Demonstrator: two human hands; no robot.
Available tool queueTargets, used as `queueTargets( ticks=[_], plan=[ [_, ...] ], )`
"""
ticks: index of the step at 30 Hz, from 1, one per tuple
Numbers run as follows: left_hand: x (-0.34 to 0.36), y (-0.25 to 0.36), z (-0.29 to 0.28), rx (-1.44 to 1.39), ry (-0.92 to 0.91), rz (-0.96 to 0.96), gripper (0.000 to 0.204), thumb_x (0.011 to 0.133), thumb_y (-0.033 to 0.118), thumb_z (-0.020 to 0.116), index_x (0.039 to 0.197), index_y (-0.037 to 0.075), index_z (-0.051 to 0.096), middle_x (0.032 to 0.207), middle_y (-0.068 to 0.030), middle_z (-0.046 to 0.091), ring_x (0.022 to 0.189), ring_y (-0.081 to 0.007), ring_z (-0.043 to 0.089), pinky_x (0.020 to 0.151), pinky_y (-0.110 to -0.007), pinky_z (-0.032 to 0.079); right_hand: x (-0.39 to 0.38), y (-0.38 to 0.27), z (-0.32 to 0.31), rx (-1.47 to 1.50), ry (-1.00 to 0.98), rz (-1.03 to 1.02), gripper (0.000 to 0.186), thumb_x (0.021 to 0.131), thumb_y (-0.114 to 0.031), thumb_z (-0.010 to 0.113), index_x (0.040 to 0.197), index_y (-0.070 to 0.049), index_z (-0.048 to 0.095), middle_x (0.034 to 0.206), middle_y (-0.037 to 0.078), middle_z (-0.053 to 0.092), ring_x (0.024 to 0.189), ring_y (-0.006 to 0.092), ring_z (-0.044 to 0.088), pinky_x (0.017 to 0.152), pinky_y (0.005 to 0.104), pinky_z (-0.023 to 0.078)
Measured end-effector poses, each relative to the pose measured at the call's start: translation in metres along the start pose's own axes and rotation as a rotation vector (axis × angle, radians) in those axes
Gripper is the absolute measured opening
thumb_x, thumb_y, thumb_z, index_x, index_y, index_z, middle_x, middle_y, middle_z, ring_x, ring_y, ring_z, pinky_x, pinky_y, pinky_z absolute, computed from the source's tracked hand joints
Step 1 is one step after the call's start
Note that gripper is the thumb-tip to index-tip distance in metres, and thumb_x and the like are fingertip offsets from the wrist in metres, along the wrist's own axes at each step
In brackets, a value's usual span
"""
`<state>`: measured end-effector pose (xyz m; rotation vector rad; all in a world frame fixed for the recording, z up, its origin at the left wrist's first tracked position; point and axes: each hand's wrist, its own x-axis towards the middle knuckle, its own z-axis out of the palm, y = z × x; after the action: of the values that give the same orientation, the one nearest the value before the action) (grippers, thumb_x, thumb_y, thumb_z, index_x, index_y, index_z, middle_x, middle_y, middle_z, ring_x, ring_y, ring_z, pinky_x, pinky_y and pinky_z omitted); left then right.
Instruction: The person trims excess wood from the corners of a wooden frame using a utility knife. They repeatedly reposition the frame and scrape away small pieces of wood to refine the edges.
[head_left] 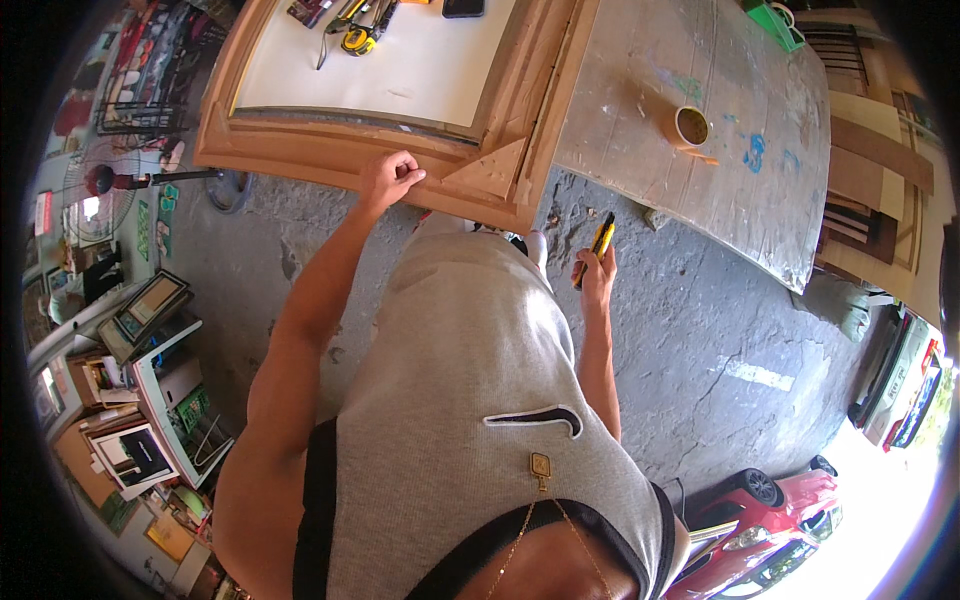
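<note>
A large brown wooden frame [300, 137] lies in front of me, with a white panel [410, 78] inside it. My left hand [390, 180] is at the frame's near edge, its fingers curled together. Whatever they may pinch is hidden. Lower and to the right, away from the frame, my right hand [597, 270] is closed around a yellow and black utility knife [603, 238], which points up and away from me. On the white panel rest a yellow tape measure [358, 40], several hand tools [375, 14] and a black phone [463, 8].
A worn grey tabletop [630, 130] adjoins the frame on the right, holding a cup [691, 126] and a green container [776, 24]. Wooden boards [880, 165] stand at far right. To the left are a fan [100, 182] and cluttered shelves [165, 400]. A red car [770, 520] is parked behind.
</note>
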<state>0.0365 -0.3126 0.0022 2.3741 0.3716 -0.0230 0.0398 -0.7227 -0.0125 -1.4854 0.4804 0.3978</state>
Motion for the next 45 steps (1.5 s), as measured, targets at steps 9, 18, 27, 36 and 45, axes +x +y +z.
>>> queueTargets(
  ticks=[9, 18, 27, 36, 45],
  plan=[
    [0.0, 0.003, 0.012, 0.042, 0.004, 0.215, 0.031, 0.074, 0.034, 0.082, 0.078, 0.012, 0.061, 0.073, -0.0045, 0.063, 0.068, -0.0246, 0.062, 0.064, -0.039, 0.047, 0.04, 0.005, 0.003, -0.296, 0.09, -0.142, 0.033, 0.095, -0.013, 0.053, 0.126, -0.006, 0.045, 0.071, 0.009, 0.06, 0.05, 0.0173, 0.056, 0.043, 0.0327, 0.047],
    [-0.026, -0.008, 0.011, 0.063, 0.104, 0.449, 0.013, 0.077, 0.02, 0.079, 0.084, 0.011, 0.075, 0.087, -0.006, 0.066, 0.082, -0.0247, 0.064, 0.071, -0.039, 0.05, 0.141, -0.069, 0.01, -0.99, 0.242, -0.714, 0.068, 0.08, -0.001, 0.059, 0.144, -0.007, 0.037, 0.113, 0.026, 0.052, 0.103, 0.0461, 0.055, 0.088, 0.0547, 0.047],
    [-0.015, -0.009, 0.006, -0.042, -0.089, 0.178, 0.021, 0.068, 0.022, 0.079, 0.088, 0.016, 0.078, 0.084, 0.0004, 0.071, 0.079, -0.02, 0.067, 0.067, -0.036, 0.052, 0.21, -0.079, -0.015, -1.317, 0.467, -0.738, 0.055, 0.084, -0.031, 0.067, 0.135, -0.016, 0.049, 0.115, 0.021, 0.055, 0.104, 0.0401, 0.056, 0.081, 0.0558, 0.047],
    [0.086, 0.036, 0.009, 0.669, -0.972, -0.609, 0.033, 0.061, 0.032, 0.09, 0.084, 0.011, 0.078, 0.093, -0.0068, 0.076, 0.084, -0.0301, 0.071, 0.068, -0.039, 0.056, 0.145, -0.058, 0.033, -1.116, 0.574, -1.022, 0.052, 0.079, -0.028, 0.075, 0.125, -0.009, 0.058, 0.125, 0.017, 0.055, 0.116, 0.0363, 0.049, 0.095, 0.0534, 0.039],
    [0.064, 0.067, -0.01, 0.741, -0.669, -0.184, 0.036, 0.053, 0.023, 0.091, 0.08, 0.004, 0.075, 0.078, -0.0132, 0.073, 0.077, -0.0231, 0.072, 0.065, -0.038, 0.056, 0.021, -0.029, 0.107, -0.931, -0.031, -1.039, 0.046, 0.085, -0.023, 0.072, 0.128, -0.008, 0.062, 0.144, 0.02, 0.048, 0.139, 0.0418, 0.038, 0.113, 0.0551, 0.029]
  ],
)
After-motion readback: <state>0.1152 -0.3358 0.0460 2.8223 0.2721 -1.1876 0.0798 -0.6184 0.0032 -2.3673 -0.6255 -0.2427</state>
